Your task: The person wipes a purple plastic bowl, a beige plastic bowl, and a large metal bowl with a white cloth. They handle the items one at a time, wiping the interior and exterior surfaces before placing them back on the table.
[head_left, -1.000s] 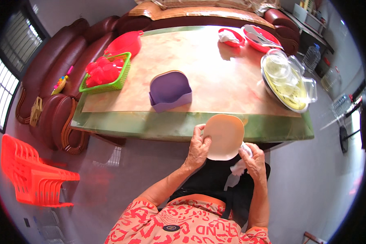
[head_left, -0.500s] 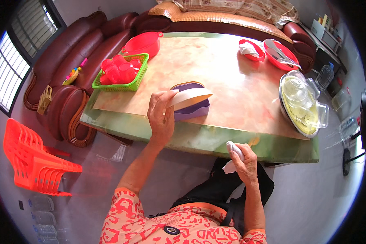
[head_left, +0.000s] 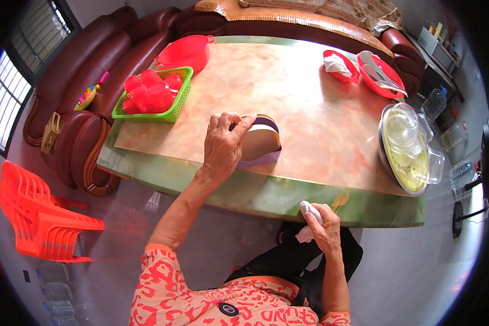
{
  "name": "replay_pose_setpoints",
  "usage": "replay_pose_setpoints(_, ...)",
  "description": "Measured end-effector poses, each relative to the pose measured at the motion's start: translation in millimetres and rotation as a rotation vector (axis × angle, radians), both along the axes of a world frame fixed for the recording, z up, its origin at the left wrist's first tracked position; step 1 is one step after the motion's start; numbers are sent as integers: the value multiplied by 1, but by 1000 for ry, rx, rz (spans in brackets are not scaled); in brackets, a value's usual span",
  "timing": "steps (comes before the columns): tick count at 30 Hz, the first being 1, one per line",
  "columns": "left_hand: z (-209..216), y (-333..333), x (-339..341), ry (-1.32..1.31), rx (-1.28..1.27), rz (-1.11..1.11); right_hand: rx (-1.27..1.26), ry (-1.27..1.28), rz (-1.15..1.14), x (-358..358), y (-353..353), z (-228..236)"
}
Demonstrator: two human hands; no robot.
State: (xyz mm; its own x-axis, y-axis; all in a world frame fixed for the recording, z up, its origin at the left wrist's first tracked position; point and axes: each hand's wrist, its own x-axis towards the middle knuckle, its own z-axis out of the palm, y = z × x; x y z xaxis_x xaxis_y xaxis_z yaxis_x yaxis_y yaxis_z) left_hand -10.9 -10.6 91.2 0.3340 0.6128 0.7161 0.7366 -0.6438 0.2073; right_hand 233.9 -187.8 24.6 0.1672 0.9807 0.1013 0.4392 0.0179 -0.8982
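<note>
My left hand (head_left: 223,142) is closed on the edge of a cream-coloured round plate (head_left: 259,145), pinching it near the top. The plate is tilted and sits at the front of a small purple holder (head_left: 262,161) on the table. Behind it the holder's purple inside and a yellowish rim show; whatever else it contains is hidden. My right hand (head_left: 326,227) hangs by the table's front edge, its fingers wrapped round a bunched white cloth (head_left: 312,211), one end drooping below.
A marble-look table (head_left: 331,146) spans the middle. On it are a green basket (head_left: 178,111) of red cups, a red basin (head_left: 187,53), red bowls (head_left: 383,73) with spoons, and a tray (head_left: 418,187) with clear containers. Orange stacked chairs (head_left: 43,223) stand left.
My left hand has lowered and tipped the plate, from above the purple holder to its front part. My right hand still grips the cloth, nearly in place.
</note>
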Motion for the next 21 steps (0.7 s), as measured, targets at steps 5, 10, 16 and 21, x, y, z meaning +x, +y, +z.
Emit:
replay_pose_setpoints(5,1,3,-3,-16,17,48,-34,-4,15,-1,5,3)
replay_pose_setpoints(10,-20,19,-17,12,-86,85,-37,8,5,-2,2,4)
replay_pose_setpoints(16,-20,20,-21,-312,-117,51,-59,21,-15,-2,2,3)
replay_pose_setpoints(21,-43,-5,-60,-636,-508,71,-71,15,14,-4,6,7)
